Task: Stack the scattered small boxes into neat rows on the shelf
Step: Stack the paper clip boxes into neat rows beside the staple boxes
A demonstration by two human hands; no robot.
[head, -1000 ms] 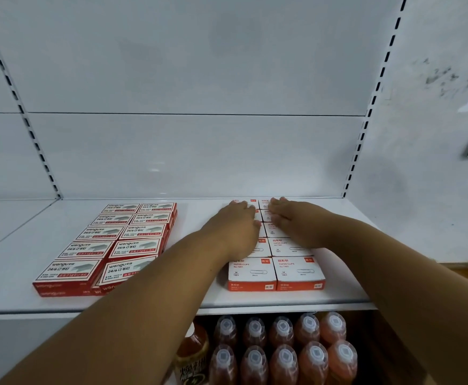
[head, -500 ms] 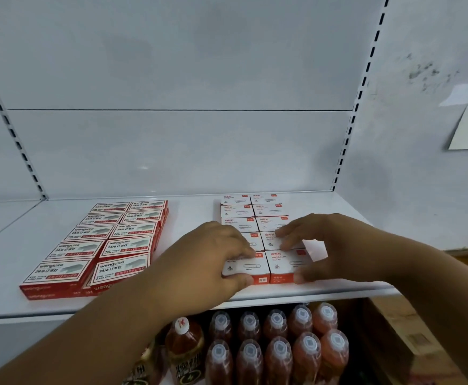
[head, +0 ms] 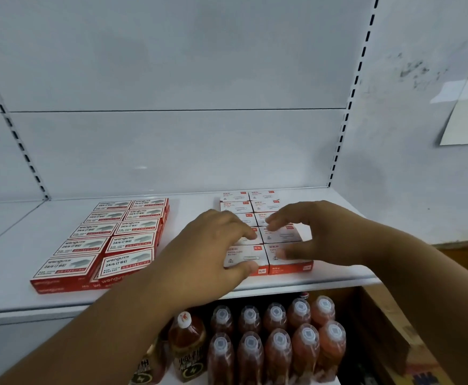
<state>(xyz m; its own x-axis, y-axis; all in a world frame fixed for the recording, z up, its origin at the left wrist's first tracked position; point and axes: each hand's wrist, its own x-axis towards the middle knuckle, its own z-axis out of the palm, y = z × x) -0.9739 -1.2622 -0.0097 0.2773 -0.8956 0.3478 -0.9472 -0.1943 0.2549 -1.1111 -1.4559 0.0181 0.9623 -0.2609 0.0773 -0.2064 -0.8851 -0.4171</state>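
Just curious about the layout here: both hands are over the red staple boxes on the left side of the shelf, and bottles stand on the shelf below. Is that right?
Not quite. In the head view the left hand and right hand are over the white paper clip boxes on the right side of the shelf. The red staple boxes on the left are untouched. Bottles do stand below.

Two bare forearms come in from the bottom of the frame, one from the lower left, one from the lower right. No sleeve shows on either arm as far as the frame edge. The left hand (head: 213, 245) and the right hand (head: 318, 234) wear no gloves, rings, watch or wristband. The fingers are short and rounded, and their nails cannot be made out.
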